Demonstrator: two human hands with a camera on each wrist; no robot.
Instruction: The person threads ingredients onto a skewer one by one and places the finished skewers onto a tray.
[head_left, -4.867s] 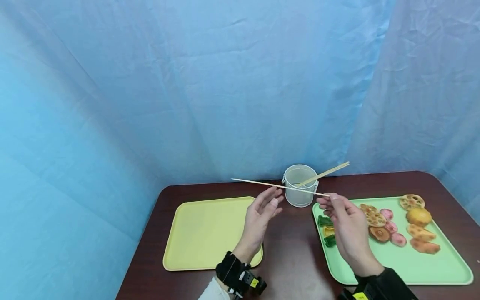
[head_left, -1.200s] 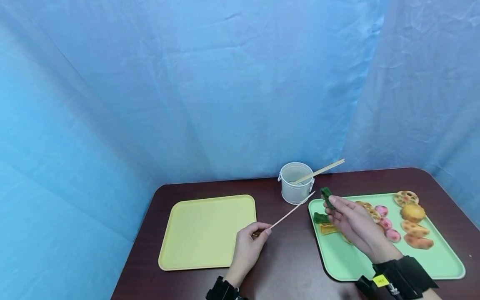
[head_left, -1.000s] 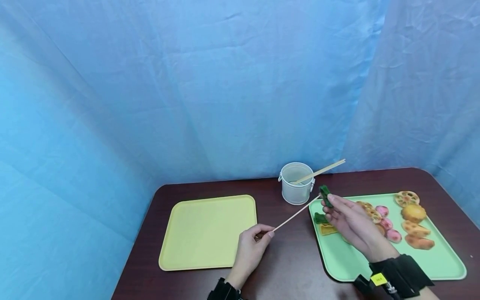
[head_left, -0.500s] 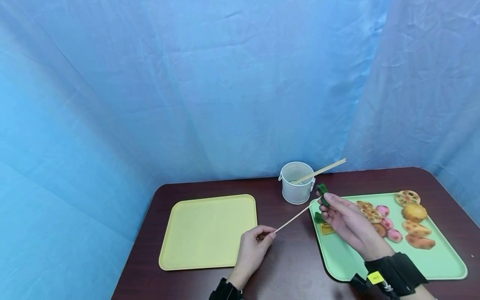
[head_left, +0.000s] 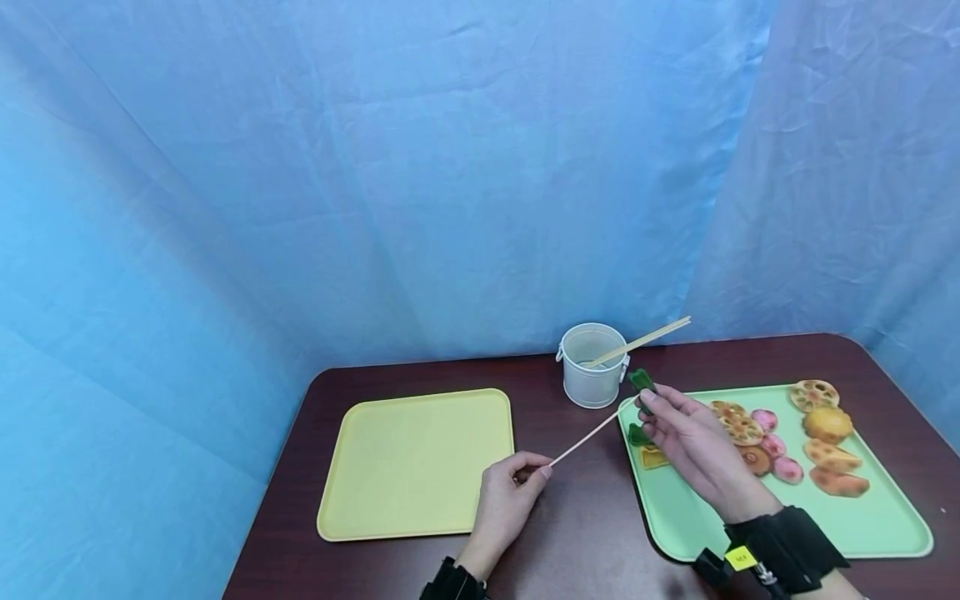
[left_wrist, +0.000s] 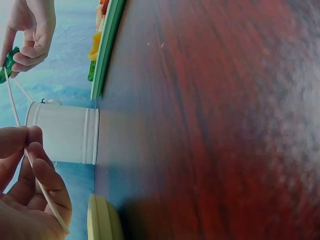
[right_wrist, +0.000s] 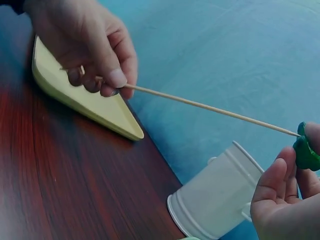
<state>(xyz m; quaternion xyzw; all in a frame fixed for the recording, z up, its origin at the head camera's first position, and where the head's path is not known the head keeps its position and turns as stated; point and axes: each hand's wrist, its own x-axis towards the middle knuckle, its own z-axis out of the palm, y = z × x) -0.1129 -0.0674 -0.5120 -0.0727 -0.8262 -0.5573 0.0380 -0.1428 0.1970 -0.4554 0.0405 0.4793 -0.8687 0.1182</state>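
Note:
My left hand (head_left: pixel 504 500) pinches a thin bamboo skewer (head_left: pixel 596 429) between thumb and fingers, its rear end running back under the palm in the left wrist view. The skewer slants up to the right. My right hand (head_left: pixel 697 454) holds a green pepper piece (right_wrist: pixel 306 154) between thumb and fingertips, above the left edge of the light green tray (head_left: pixel 675 533). In the right wrist view the skewer's tip is right at the pepper piece's edge. Another green pepper piece (head_left: pixel 638 435) and a yellow pepper piece (head_left: pixel 654 457) lie on that tray, partly behind the right hand.
A white bucket (head_left: pixel 592 387) with several skewers (head_left: pixel 648 340) leaning in it stands behind the hands. On the green tray lie lotus root slices (head_left: pixel 814 395), a mushroom slice (head_left: pixel 756 460), pink round pieces (head_left: pixel 787 470) and browned pieces (head_left: pixel 840 482). A yellow tray (head_left: pixel 416 467) is at left.
Earliest, the right hand held the skewer beside the open left hand. Since then the left has taken the skewer, the right has lifted a green pepper piece, and skewer tip and pepper have come together.

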